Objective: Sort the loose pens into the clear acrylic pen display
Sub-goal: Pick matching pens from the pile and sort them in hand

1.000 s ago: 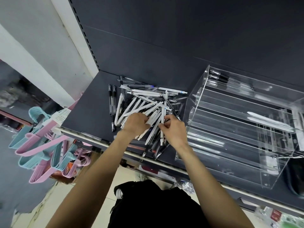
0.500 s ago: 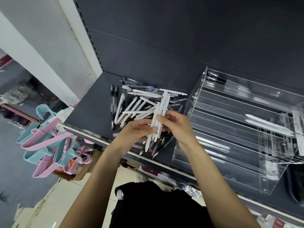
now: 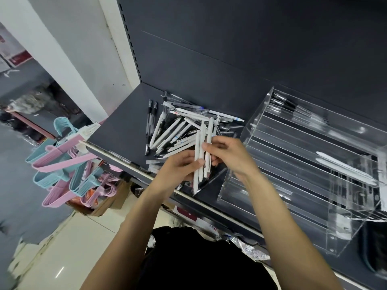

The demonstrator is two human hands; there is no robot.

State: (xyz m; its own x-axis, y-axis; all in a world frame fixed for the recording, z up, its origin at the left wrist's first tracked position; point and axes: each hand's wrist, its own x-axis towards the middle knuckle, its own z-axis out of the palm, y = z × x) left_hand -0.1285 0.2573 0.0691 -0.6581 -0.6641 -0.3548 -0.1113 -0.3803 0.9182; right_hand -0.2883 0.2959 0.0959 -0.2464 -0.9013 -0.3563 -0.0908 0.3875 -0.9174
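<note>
Grip, left: your left hand (image 3: 180, 166) is curled around the lower part of a small bunch of white pens (image 3: 202, 151), thumb pressed across their barrels.
Grip, right: your right hand (image 3: 229, 155) pinches the same bunch from the other side, fingertips (image 3: 206, 145) on the barrels; it looks like you are squaring them up.
Bunch: three or four pens, roughly parallel, held in the air above the shelf (image 3: 117, 130) edge, tips pointing down toward you.
Pile: the loose pens (image 3: 178, 130) lie crossed on the shelf just behind your hands, left of the display (image 3: 303, 164).
Display: clear tiers, mostly bare; two white pens (image 3: 345, 166) in one tier, dark pens (image 3: 287, 103) along the top tier.
Progress: early, judging by the pile; most pens remain to sort.
</note>
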